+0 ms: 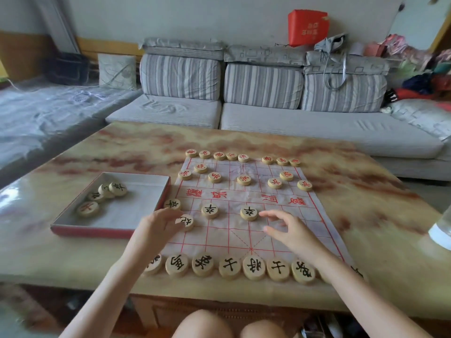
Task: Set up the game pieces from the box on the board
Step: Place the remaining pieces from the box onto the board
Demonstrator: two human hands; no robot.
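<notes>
Two grips: left hand (158,225) pinches a piece (188,223) at the board's (234,231) eight o'clock; right hand (290,230) spread wide.

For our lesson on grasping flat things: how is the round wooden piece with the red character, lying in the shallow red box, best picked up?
Pinch the red-lettered round wooden piece by its rim, on opposite edges, from above. It lies flat on the floor of the shallow red box, so only its edge offers a hold, and the walls likely hinder a sideways approach.
</notes>
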